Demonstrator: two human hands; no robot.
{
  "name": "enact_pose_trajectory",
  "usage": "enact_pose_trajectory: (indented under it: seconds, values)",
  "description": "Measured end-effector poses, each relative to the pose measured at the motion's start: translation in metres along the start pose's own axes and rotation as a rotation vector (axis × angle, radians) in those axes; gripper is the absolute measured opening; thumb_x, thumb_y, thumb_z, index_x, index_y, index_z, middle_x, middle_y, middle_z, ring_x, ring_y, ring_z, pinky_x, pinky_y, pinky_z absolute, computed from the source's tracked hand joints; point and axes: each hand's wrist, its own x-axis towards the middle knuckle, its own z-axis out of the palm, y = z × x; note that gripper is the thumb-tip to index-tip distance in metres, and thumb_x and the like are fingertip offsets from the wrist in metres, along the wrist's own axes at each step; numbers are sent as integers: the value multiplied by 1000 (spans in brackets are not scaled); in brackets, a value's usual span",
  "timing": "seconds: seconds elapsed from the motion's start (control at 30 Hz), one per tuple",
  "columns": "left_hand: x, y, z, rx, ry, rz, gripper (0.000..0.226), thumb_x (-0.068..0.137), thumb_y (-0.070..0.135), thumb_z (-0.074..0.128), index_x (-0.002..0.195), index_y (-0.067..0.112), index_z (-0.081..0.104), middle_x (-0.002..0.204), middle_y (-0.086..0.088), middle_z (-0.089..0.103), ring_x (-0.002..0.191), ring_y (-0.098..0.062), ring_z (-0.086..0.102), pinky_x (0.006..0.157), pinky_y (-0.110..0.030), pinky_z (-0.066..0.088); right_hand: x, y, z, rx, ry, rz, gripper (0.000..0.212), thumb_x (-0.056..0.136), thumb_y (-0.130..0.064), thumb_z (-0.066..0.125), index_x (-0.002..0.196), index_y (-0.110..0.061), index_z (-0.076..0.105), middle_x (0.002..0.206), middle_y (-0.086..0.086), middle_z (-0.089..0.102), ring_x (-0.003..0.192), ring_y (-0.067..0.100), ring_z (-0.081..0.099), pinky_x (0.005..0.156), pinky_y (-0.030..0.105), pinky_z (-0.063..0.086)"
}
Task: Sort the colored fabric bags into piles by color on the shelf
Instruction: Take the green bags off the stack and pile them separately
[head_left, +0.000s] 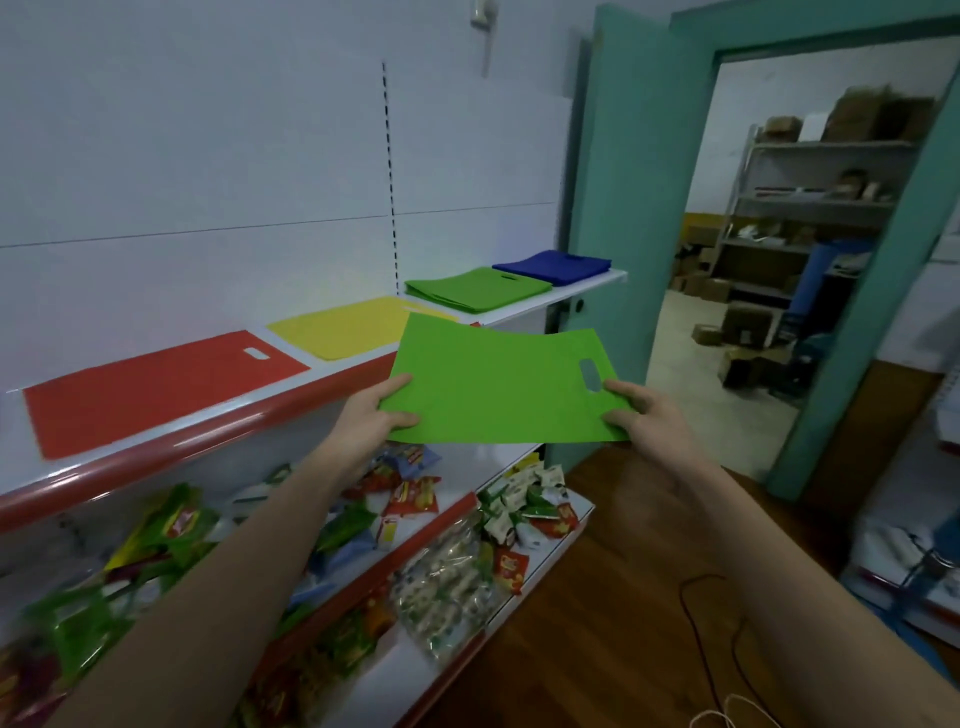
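Green fabric bag (498, 387) held flat in air, left hand (374, 421) and right hand (649, 415) pinching near corners. Green pile (475, 289) lies ahead on shelf (582, 288), slightly right; right hand nearer.

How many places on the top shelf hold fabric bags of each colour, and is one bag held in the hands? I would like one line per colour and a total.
Red bag: 1
Yellow bag: 1
Green pile: 1
Blue pile: 1
Held green bag, gripped by left hand and right hand: 1
Total: 5 (bags inside the piles cannot be counted)
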Motion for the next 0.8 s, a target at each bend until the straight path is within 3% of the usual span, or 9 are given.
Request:
enact_pose_trajectory:
  seconds: [0.1,0.2,0.27,0.33,0.47,0.53,0.67,0.73,0.8]
  values:
    - [40,-5,28,22,-27,36,67,83,-5,68,141,24,51,151,1,42,135,-20,44,111,-40,40,31,19,-11,-9,26,20,43,96,3,51,138,-5,51,126,6,52,77,2,53,49,1,39]
    - [83,-11,57,38,-37,65,66,85,-10,65,144,15,48,143,3,43,129,-15,44,98,-22,43,63,32,-22,-51,68,35,43,96,3,51,138,-4,51,132,11,54,93,13,53,51,-1,37]
    - [107,-16,72,44,-63,75,67,84,-10,66,144,14,48,143,3,43,131,-16,42,105,-26,40,85,43,-30,-79,88,41,43,96,3,51,138,-5,52,133,11,53,98,13,51,50,-3,35]
    - [133,-22,83,27,-93,69,68,81,-8,69,142,16,50,146,0,45,131,-21,47,111,-41,39,106,52,-37,-82,103,42,42,96,3,52,138,-4,52,137,12,52,98,12,51,51,-4,35]
    - [181,-26,110,-68,-104,-19,67,83,-13,64,141,17,51,134,-8,58,106,-23,65,85,-36,55,146,74,-53,-26,105,77,43,96,5,51,138,-2,51,121,4,52,75,-10,51,54,-4,37]
    - [201,-28,126,-91,-118,-48,66,85,-13,62,143,16,49,134,-5,57,105,-22,65,84,-36,56,169,84,-64,-7,108,75,44,95,7,50,138,-3,51,122,4,52,74,-15,47,54,-4,37]
    - [239,-34,161,-145,-85,-78,65,85,-14,61,144,12,48,136,-7,56,111,-27,63,90,-40,54,223,104,-86,0,97,55,43,96,8,48,137,-4,52,122,3,51,77,-9,52,55,-3,38]
    - [256,-33,176,-161,-57,-85,62,86,-13,61,142,14,50,132,-5,57,108,-25,65,87,-36,55,252,113,-96,11,77,50,43,96,8,48,137,-4,53,126,5,53,87,2,57,57,-2,41]
    - [273,-29,188,-167,-27,-83,62,87,-11,62,142,16,50,131,-4,58,103,-21,66,83,-32,56,285,120,-107,16,46,30,44,95,8,50,136,-6,55,130,8,55,89,3,58,60,0,44]
